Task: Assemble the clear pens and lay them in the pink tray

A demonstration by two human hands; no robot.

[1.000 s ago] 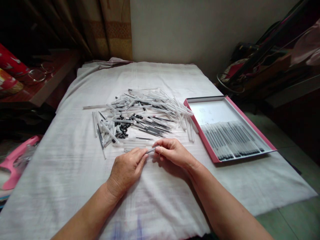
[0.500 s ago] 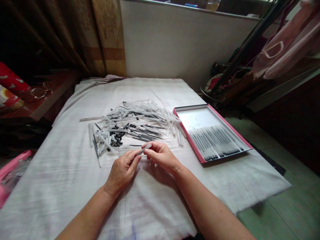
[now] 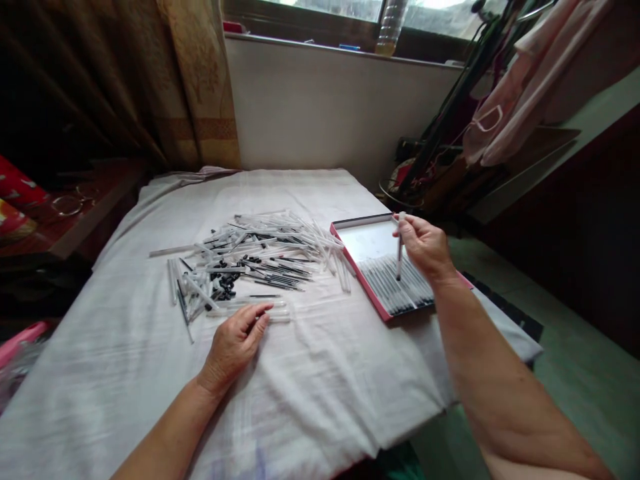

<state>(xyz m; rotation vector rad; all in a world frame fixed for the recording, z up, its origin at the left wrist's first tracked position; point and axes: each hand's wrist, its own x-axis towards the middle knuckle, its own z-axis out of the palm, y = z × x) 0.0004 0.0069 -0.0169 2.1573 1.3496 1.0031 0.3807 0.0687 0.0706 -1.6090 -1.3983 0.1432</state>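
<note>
The right hand (image 3: 426, 248) has swung away from the loosely parted left hand (image 3: 234, 339), grip pinching a pen (image 3: 399, 253) above the box (image 3: 365, 239), seemingly placing it, which calls for lowering.

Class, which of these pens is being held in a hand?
The pen pinched in the right hand, over the pink-edged box; the boxed pens lie side by side, not gripped.

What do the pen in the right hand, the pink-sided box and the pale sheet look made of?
Pen in the right hand: probably smooth plastic, as the greyish barrel looks translucent; too small to be sure.
Box: likely cardboard, smooth-faced, judging by thin, flat pink walls; plastic possible.
Sheet: matt fabric, shown by soft wrinkles and draping.
</note>
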